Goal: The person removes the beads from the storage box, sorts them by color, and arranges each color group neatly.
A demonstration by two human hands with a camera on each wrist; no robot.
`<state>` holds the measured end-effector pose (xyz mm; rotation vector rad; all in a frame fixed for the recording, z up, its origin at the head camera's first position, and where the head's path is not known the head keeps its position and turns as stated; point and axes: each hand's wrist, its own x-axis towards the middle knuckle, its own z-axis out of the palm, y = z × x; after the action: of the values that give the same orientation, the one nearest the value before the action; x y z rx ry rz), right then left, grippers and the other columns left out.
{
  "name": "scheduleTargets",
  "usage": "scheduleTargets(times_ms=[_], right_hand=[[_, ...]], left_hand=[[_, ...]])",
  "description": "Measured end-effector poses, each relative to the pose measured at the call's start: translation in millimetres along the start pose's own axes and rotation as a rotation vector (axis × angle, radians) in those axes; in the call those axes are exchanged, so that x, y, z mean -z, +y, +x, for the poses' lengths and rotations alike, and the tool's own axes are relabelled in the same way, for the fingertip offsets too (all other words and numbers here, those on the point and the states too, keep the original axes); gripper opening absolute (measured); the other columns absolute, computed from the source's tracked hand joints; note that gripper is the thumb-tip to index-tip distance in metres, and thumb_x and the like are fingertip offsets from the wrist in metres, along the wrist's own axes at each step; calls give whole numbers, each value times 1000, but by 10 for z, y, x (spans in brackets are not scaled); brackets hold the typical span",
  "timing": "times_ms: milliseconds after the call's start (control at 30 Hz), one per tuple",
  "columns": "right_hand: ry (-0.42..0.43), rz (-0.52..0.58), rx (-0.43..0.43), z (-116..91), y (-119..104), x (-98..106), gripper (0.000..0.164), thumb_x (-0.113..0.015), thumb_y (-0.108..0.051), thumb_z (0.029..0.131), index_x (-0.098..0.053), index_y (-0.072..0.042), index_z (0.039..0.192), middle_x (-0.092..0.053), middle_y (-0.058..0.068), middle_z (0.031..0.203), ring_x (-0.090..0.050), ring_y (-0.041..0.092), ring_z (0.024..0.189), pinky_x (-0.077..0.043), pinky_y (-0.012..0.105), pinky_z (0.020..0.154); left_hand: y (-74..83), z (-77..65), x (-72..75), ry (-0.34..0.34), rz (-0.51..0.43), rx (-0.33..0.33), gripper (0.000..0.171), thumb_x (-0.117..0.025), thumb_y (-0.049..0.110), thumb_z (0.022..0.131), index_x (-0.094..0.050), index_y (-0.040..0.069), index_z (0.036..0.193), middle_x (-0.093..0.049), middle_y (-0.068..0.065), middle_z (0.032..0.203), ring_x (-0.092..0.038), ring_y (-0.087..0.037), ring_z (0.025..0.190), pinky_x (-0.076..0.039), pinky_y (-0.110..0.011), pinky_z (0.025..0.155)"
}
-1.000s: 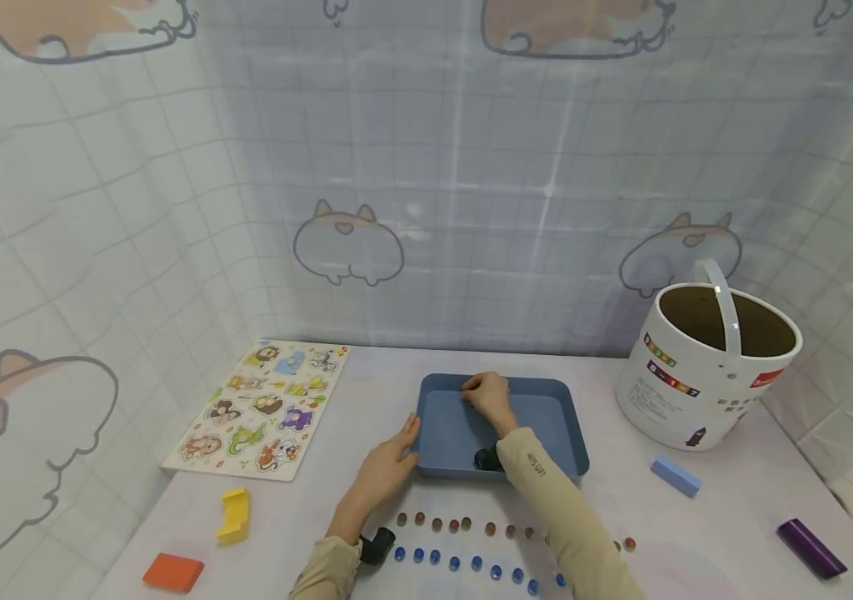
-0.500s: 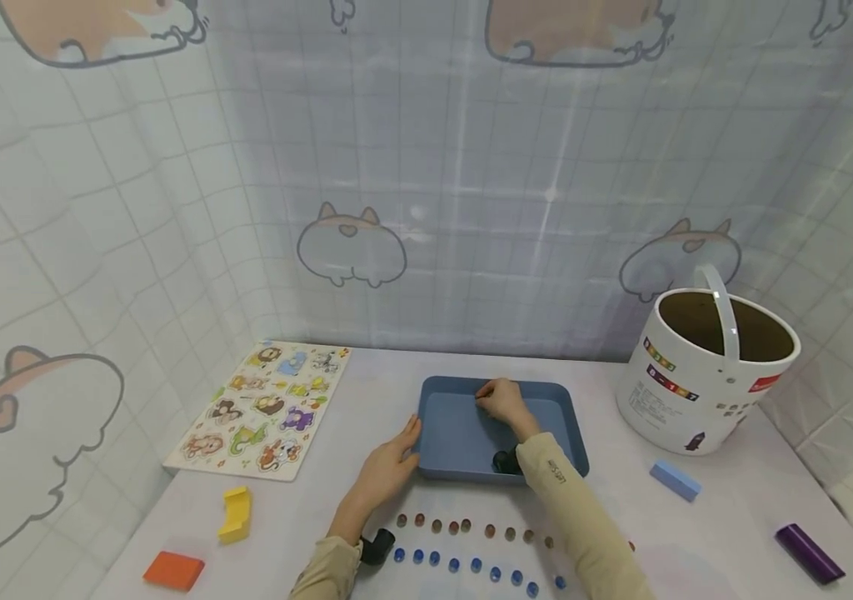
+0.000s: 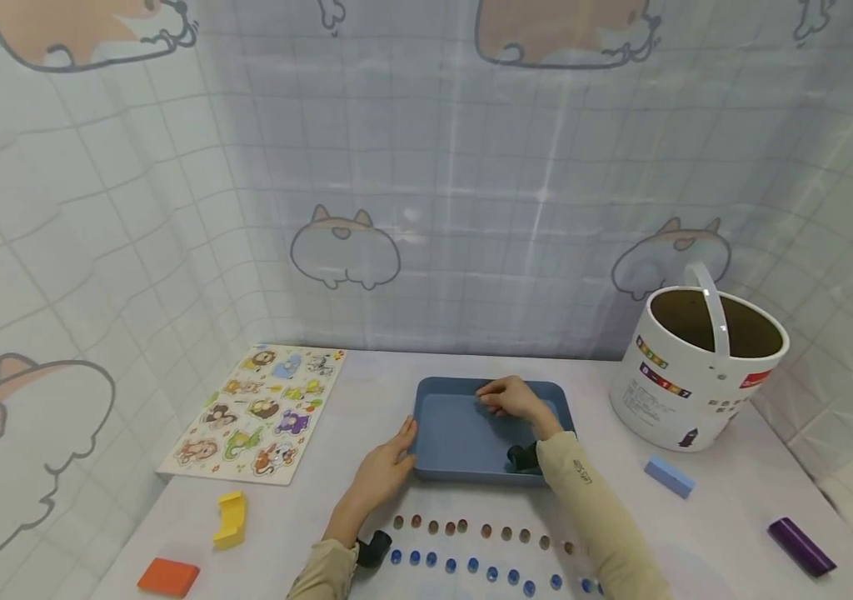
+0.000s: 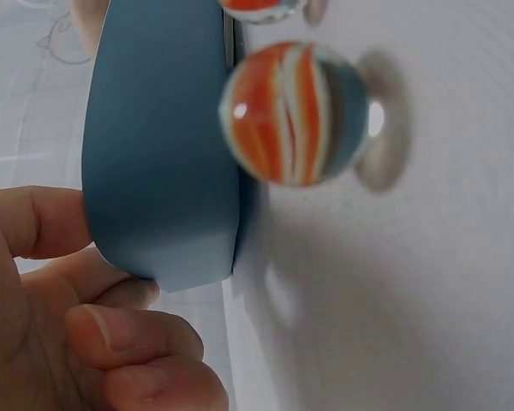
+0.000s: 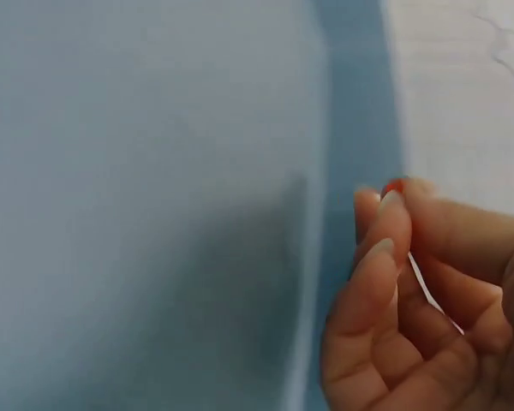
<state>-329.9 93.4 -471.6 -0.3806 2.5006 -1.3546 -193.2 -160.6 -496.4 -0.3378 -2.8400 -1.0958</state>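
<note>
A shallow blue-grey tray (image 3: 464, 442) lies on the table in the head view. My left hand (image 3: 384, 471) rests at its left side, fingers stretched along the outer wall. In the left wrist view, fingertips (image 4: 60, 223) touch the tray corner (image 4: 167, 154), while other fingers bend loosely below it. Over the far part of the tray, my right hand (image 3: 512, 397) pinches a small orange-red marble (image 5: 394, 186) between thumb and fingertips. Most of this marble is hidden by the fingers. An orange-and-white striped marble (image 4: 283, 111) stands close to the tray's front wall.
Before the tray run a row of reddish-brown marbles (image 3: 486, 531) and a row of blue marbles (image 3: 492, 574). An animal picture board (image 3: 261, 417), a yellow block (image 3: 230, 520) and an orange block (image 3: 168, 577) lie left. A white bucket (image 3: 666, 408), light-blue block (image 3: 670, 477) and purple block (image 3: 801, 547) are right.
My right hand has shifted to the right over the tray, its sleeve uncovering more marbles in the rows. The left hand stays at the tray's side.
</note>
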Motion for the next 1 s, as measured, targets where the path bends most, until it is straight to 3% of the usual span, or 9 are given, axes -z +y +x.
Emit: scheduleTargets(times_ms=[100, 233, 367, 500, 600, 700, 833, 1000], right_hand=[[-51, 76, 21, -96, -4, 178, 32, -55, -14, 98, -63, -1, 126, -67, 17, 121, -65, 27, 97, -53, 31, 76], [-59, 109, 67, -252, 8, 407, 36, -53, -18, 99, -59, -2, 131, -65, 16, 127, -59, 38, 111, -52, 41, 85], [-16, 105, 112, -479, 60, 614, 39, -55, -23, 98, -59, -2, 131, -67, 14, 124, -60, 35, 105, -52, 43, 86], [9, 120, 160, -766, 178, 807, 43, -55, -23, 99, -56, 6, 131, -66, 19, 123, -60, 16, 89, -52, 36, 77], [22, 136, 153, -1017, 294, 923, 45, -54, -23, 99, -53, 9, 131, -65, 21, 123, -55, 6, 85, -51, 32, 77], [45, 129, 113, -1264, 425, 1001, 48, -55, -26, 98, -53, 8, 132, -66, 17, 123, -58, 0, 92, -51, 33, 84], [35, 143, 63, -1542, 630, 1054, 48, -55, -26, 98, -52, 8, 132, -69, 10, 121, -60, 3, 96, -51, 32, 85], [36, 171, 55, -1713, 825, 1089, 47, -56, -25, 98, -53, 8, 130, -71, -2, 114, -55, 16, 87, -47, 27, 75]], left_hand=[[-2, -2, 3, -3, 4, 4, 56, -51, 14, 94, -39, 0, 146, -33, -12, 156, -40, -33, 139, -35, -52, 112], [-8, -6, 5, -5, 6, 1, 55, -51, 14, 94, -39, 0, 146, -34, -12, 156, -41, -34, 139, -36, -52, 111], [-15, -3, 3, -6, 9, 4, 55, -51, 14, 94, -39, 0, 146, -34, -12, 156, -41, -34, 139, -36, -52, 112], [-21, 6, 0, -3, 15, 8, 55, -51, 15, 94, -39, 1, 146, -34, -11, 156, -40, -33, 139, -35, -51, 113], [-20, 6, 1, -3, 16, 5, 55, -51, 15, 94, -39, 1, 146, -34, -11, 156, -40, -33, 139, -35, -51, 113], [-17, 2, 3, -11, 14, 6, 55, -51, 14, 94, -39, 1, 146, -34, -11, 156, -40, -32, 140, -35, -50, 113], [-21, 4, 0, -24, 5, 4, 55, -51, 14, 95, -38, 1, 146, -32, -11, 156, -39, -32, 140, -34, -50, 113], [-21, 28, 3, -15, -7, 7, 55, -51, 16, 95, -37, 2, 147, -32, -10, 157, -40, -33, 140, -36, -51, 112]])
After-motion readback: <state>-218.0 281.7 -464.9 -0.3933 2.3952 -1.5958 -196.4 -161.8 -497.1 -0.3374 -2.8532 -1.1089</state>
